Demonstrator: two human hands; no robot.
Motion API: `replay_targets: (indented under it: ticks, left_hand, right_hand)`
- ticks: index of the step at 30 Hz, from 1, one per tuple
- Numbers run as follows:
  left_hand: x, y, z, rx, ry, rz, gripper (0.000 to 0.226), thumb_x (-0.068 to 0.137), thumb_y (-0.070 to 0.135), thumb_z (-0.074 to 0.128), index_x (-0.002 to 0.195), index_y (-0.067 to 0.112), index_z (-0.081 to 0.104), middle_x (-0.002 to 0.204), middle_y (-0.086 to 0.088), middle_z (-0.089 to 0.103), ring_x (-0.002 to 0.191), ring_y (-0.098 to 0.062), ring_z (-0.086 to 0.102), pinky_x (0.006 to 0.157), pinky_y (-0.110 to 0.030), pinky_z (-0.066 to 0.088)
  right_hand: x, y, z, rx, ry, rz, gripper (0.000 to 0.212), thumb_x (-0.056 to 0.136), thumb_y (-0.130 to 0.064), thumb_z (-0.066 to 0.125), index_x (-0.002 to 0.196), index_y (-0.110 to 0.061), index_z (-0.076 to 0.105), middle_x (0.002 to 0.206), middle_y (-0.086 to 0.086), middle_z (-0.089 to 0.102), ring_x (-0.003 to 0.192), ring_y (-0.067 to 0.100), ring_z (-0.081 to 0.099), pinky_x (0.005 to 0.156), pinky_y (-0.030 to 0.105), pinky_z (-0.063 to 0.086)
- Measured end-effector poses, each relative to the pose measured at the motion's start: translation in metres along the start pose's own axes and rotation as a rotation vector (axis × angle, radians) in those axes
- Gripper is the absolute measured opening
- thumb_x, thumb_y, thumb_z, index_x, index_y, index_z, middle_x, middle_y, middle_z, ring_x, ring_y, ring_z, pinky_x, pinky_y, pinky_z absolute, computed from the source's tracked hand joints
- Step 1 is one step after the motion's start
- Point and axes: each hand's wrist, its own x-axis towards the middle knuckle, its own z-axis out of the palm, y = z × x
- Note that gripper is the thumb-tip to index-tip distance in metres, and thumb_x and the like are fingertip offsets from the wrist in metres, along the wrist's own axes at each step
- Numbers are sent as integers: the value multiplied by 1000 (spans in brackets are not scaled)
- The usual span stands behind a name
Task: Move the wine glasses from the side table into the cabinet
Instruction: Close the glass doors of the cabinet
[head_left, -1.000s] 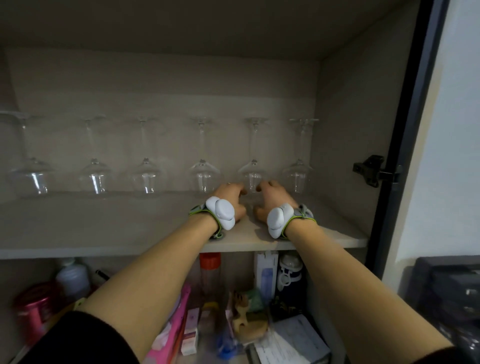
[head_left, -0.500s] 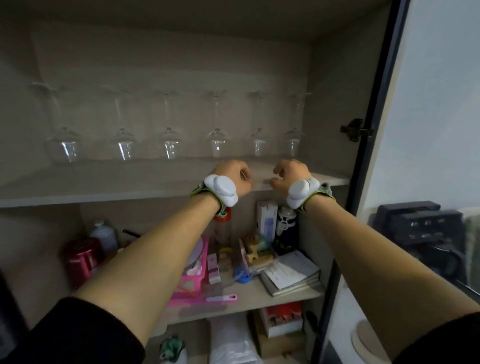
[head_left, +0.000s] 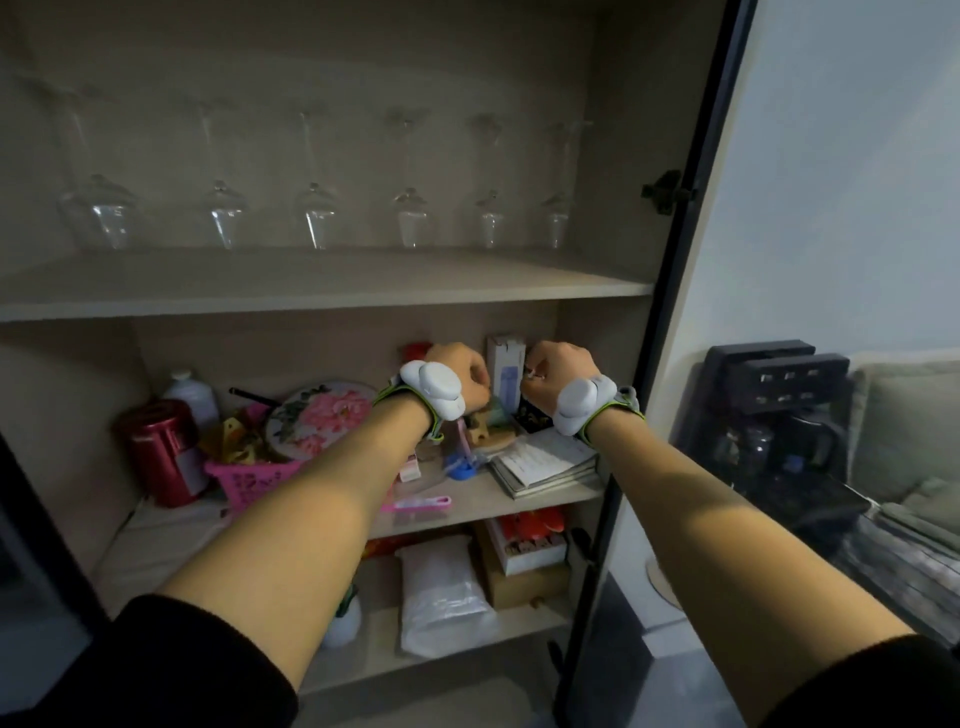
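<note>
Several clear wine glasses (head_left: 413, 208) stand upside down in a row at the back of the cabinet's upper shelf (head_left: 322, 291). My left hand (head_left: 464, 371) and my right hand (head_left: 557, 366) hang side by side in front of the shelf below, both curled into loose fists with nothing in them. Each wrist wears a white tracker on a green strap. Both hands are well below and in front of the glasses, touching none of them.
The lower shelf holds a red tin (head_left: 162, 452), a pink basket (head_left: 249, 480), a round floral item (head_left: 317, 421), boxes and a stack of booklets (head_left: 545, 465). The dark cabinet door frame (head_left: 670, 312) stands open at right. A black machine (head_left: 779, 415) sits on a surface further right.
Both hands drew back off the upper shelf and dropped to the level of the lower shelf. My view pulled back and down, showing more of the cabinet.
</note>
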Motion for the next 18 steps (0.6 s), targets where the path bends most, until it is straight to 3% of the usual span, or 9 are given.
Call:
replay_targets:
  ticks: [4, 6, 9, 11, 14, 18]
  left_hand:
    - [-16, 5, 52, 20, -154, -18, 18, 83, 17, 64, 96, 13, 76, 105, -5, 73, 97, -25, 67, 81, -29, 54]
    - [-27, 5, 80, 37, -211, -17, 19, 85, 17, 62, 98, 13, 76, 111, -5, 71, 101, -27, 65, 85, -30, 52]
    - [-48, 11, 128, 34, -289, -10, 17, 86, 14, 62, 95, 10, 75, 109, -7, 71, 101, -28, 64, 77, -24, 47]
    - [-59, 12, 150, 48, -341, -27, 13, 84, 16, 64, 91, 16, 75, 105, -5, 72, 99, -25, 65, 75, -22, 46]
    - [-73, 15, 185, 58, -444, -43, 13, 84, 20, 64, 92, 17, 74, 106, -5, 72, 99, -26, 66, 81, -28, 51]
    - [-100, 27, 230, 81, -588, -23, 24, 90, 16, 57, 107, 12, 73, 119, -6, 68, 109, -27, 62, 88, -27, 48]
  right_hand:
    - [-33, 37, 33, 20, -116, 80, 31, 85, -18, 61, 111, -3, 65, 113, 16, 66, 102, 34, 62, 84, 39, 54]
    - [-53, 55, 52, 31, -162, 105, 35, 86, -21, 61, 119, -7, 62, 120, 14, 63, 108, 32, 59, 86, 35, 51]
    - [-84, 86, 77, 56, -239, 156, 37, 85, -21, 63, 121, -10, 61, 122, 10, 63, 114, 28, 58, 85, 28, 47]
    - [-101, 98, 88, 35, -266, 185, 34, 79, -18, 66, 112, -8, 64, 114, 10, 67, 108, 29, 61, 84, 30, 51]
    - [-131, 117, 100, 11, -297, 214, 27, 82, -18, 61, 104, -4, 66, 106, 13, 68, 100, 31, 63, 76, 35, 51]
    - [-179, 148, 113, 39, -372, 294, 26, 86, -19, 58, 108, -7, 66, 108, 10, 66, 103, 31, 61, 71, 27, 41]
